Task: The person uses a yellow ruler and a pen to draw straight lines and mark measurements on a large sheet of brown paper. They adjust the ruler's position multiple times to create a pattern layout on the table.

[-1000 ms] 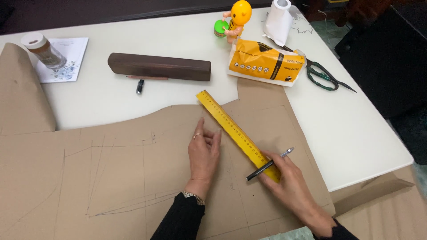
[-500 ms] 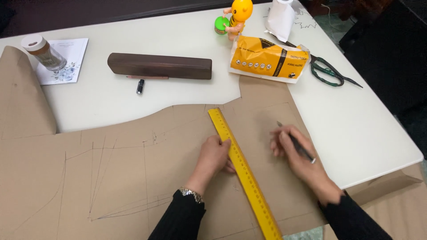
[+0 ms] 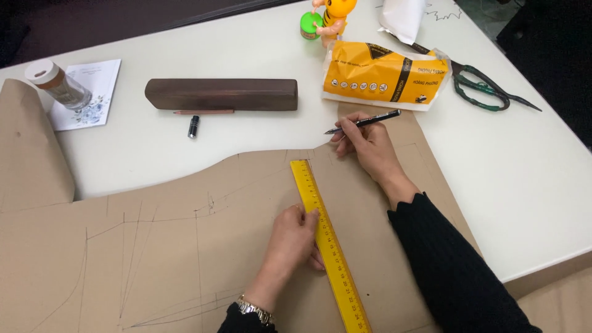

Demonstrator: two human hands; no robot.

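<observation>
And there's the shift: the right hand (image 3: 365, 145) has left its spot beside the yellow ruler (image 3: 327, 240) and travelled up toward twelve o'clock, now resting at the top edge of the brown pattern paper (image 3: 185, 246), fingers pinched on a black pen (image 3: 364, 121). The pen lies almost level, tip aimed toward nine o'clock, barrel running off toward three. The ruler has barely budged since half a second ago: its long axis runs from roughly eleven o'clock at the far end down to five o'clock at the near end, which runs out of the bottom of the view. It lies flat on the paper, at the centre of the view. The left hand (image 3: 294, 237) presses down flat on it, fingers together, fingertips on the ruler's left edge about midway along. Up at twelve o'clock on the white table (image 3: 524, 185) sits a dark wooden block (image 3: 221, 94), a pencil (image 3: 203, 111) just below it, a yellow packet (image 3: 382, 77) to its right, green-handled scissors (image 3: 487, 89) beyond.
</observation>
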